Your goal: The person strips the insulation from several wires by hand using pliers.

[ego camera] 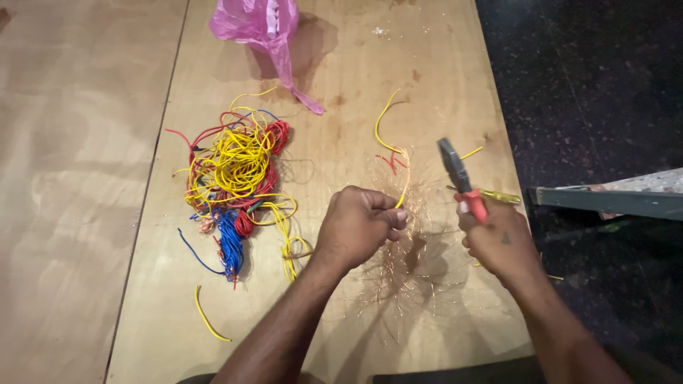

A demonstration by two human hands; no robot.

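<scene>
On the worktop (341, 142) my left hand (356, 227) is curled tight, and its fingers (391, 217) pinch the end of a yellow wire (388, 135). That wire runs up and away from me, over a fluffy heap of thin copper strands (405, 277). My right hand (498, 242) is wrapped around the red grips of the pliers (459, 178), nose pointing up, near the wire but not on it. If I squeeze too hard, I think the copper inside could snap. My pinching fingers are close, so the pliers might nip them. A wire pile (235, 185) sits off to the left.
</scene>
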